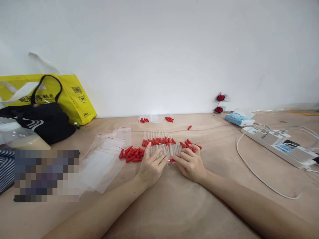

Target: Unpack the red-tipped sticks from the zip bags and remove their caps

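Observation:
Several clear glass dropper tubes lie side by side in front of me. My left hand rests over their left part, fingers stretched out and thumb apart. At the right part is my right hand, its fingers bent together around a red rubber bulb near the left fingertips; the fingers partly hide it. Behind the tubes stretches a row of droppers with red bulbs, thin tips pointing away. A pile of loose red bulbs lies left of my left hand, and more bulbs lie by my right hand.
Clear zip bags overlap on the left. Another bag with red bulbs lies near the wall. A yellow bag, black bag and jar stand at left. Tissues and a power strip with cables are at right.

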A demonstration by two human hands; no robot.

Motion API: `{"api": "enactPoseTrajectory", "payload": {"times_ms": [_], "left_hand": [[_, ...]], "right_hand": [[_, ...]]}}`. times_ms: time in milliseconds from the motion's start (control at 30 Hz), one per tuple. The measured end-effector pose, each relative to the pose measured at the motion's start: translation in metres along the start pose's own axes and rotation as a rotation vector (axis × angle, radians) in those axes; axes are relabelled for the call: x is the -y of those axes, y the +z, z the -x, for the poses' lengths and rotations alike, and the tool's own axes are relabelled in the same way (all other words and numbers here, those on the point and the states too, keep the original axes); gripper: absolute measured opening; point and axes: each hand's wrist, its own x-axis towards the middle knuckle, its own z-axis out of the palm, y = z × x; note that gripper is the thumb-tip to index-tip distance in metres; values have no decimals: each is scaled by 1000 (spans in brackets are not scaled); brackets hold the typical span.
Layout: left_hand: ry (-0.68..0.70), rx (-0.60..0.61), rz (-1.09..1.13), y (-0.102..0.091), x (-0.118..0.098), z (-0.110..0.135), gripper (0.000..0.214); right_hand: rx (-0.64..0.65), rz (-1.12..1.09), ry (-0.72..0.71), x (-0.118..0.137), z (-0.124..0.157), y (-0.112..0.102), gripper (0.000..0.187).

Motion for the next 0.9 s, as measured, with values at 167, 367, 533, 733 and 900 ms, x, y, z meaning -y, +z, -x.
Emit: {"api": "enactPoseTrajectory", "payload": {"times_ms": [167, 367, 533, 733, 900], "left_hand": [[33, 26, 68, 3, 3, 2, 22], [42, 39, 75, 0, 7, 3, 21], [33, 29, 59, -3, 5, 3, 19], [11, 21, 64, -4, 2, 4, 19], [4, -2, 67, -3, 2, 3, 17]], "right_hand": [[-9, 58, -69, 2, 1, 0, 10], [34, 64, -65, 2, 0, -4, 10], [59, 45, -57, 3, 0, -6, 13], [46, 14, -47, 4, 1, -7, 16], [54, 4, -58, 3, 2, -8, 16]]}}
